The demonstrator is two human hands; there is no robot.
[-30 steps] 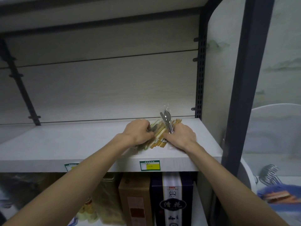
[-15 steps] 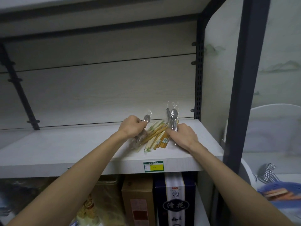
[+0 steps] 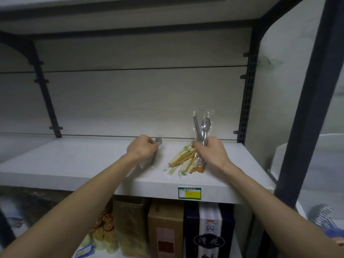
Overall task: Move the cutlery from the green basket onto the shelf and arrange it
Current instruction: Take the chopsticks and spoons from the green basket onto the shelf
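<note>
Separating of the mixed pile is under way: compared with a second ago, when both hands were pressed together over one heap near the right end of the shelf [image 3: 74,164], the hands are now drawn apart. One wrapped metal utensil [image 3: 156,151] has been carried leftward out of the heap by the left hand [image 3: 142,148], and two more wrapped pieces have been raised upright by the right hand [image 3: 211,151]. From this it is judged that sorting by type has begun, with metal pieces being split from the chopsticks; placing in neat rows is not yet done.

Left hand: fingers are curled round the wrapped utensil, which is held low, its near end at or just above the shelf board; contact cannot be told. Right hand: fingers are closed round the lower part of the bagged spoon set [image 3: 202,129], which stands nearly upright with the spoon bowl and a dark handle above the fist, clear film projecting at the top.

The chopstick packets [image 3: 183,159] are left lying on the shelf between the hands, just beside the right hand, fanned loosely with near ends pointing toward the shelf edge above the price label [image 3: 189,193]. They are pale and tan sticks in thin paper or film sleeves, some with green print. The green basket is not seen. Boxes [image 3: 165,229] are noted on the level below.
</note>
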